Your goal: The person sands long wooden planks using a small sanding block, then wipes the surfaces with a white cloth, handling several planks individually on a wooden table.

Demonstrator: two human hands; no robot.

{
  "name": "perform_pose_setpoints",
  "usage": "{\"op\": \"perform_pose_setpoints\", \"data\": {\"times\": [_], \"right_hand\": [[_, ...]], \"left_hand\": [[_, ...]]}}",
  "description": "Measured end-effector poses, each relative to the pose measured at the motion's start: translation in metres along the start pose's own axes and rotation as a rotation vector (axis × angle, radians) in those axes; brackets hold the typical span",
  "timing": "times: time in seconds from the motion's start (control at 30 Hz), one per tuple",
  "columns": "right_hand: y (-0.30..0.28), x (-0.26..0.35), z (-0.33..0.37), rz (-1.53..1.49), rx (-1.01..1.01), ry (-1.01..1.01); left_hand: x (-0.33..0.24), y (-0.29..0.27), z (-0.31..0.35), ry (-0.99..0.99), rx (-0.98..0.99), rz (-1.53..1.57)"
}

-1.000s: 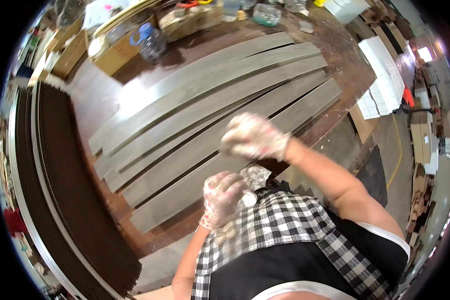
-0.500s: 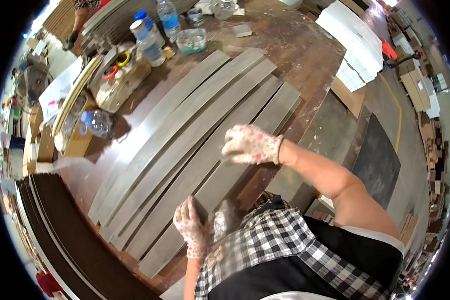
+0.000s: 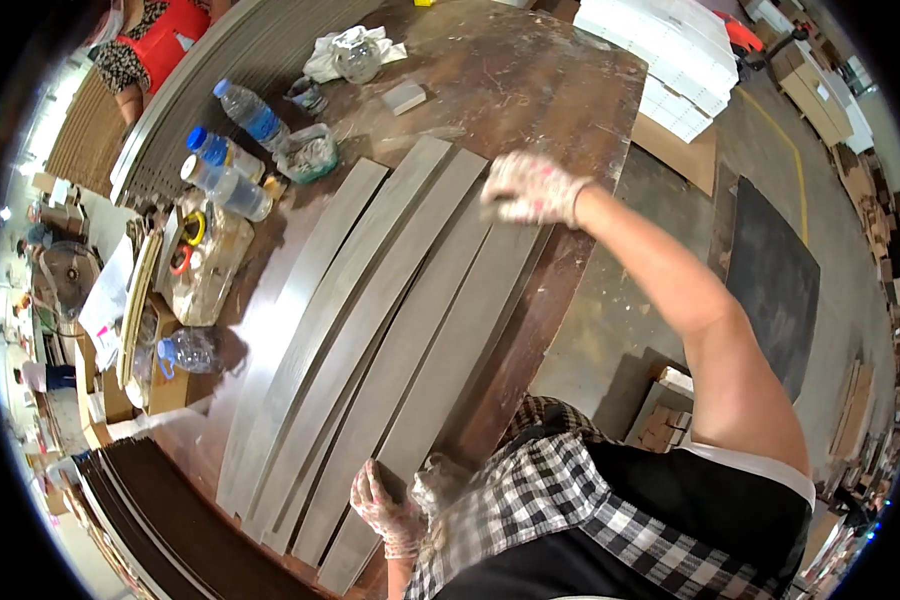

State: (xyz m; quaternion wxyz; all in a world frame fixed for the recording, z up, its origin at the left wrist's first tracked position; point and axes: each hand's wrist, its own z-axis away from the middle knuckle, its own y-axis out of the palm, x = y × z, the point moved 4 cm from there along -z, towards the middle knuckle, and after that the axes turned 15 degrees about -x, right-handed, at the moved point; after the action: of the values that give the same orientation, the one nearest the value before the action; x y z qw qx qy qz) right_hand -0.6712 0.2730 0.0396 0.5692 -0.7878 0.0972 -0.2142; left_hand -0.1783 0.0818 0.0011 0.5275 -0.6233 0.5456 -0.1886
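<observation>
Grey planks (image 3: 410,340) lying side by side on brown table (image 3: 530,80); right hand (image 3: 535,188) over their far end, fingers curled (round anything? can't tell); left hand (image 3: 385,510) at near end, fingers loosely bent, grip unclear; surface-working step, I'd judge, next move calling for even reach along grain
</observation>
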Motion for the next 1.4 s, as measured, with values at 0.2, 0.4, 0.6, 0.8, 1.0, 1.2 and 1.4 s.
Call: {"op": "perform_pose_setpoints", "data": {"times": [0.2,0.4,0.6,0.8,1.0,1.2,1.4], "right_hand": [[-0.024,-0.038,0.017,-0.336,-0.044,0.303],[-0.028,-0.048,0.106,-0.350,-0.080,0.501],[-0.015,-0.032,0.066,-0.258,-0.349,0.381],[-0.020,-0.047,0.073,-0.247,-0.085,0.427],[-0.004,-0.004,0.106,-0.171,-0.574,0.441],[0.044,0.137,0.130,-0.262,-0.568,0.203],[0.026,0.078,0.113,-0.009,-0.729,0.425]], "left_hand": [[-0.004,0.000,-0.003,0.007,0.010,-0.005],[0.002,0.005,-0.001,0.021,-0.025,-0.054],[-0.002,0.012,-0.008,0.030,-0.033,-0.024],[0.011,0.015,0.006,0.083,-0.089,-0.025],[0.011,0.021,0.005,0.032,-0.100,-0.053],[0.000,0.014,0.000,0.044,-0.110,-0.055],[-0.037,0.025,0.018,0.444,-0.064,0.070]]}}
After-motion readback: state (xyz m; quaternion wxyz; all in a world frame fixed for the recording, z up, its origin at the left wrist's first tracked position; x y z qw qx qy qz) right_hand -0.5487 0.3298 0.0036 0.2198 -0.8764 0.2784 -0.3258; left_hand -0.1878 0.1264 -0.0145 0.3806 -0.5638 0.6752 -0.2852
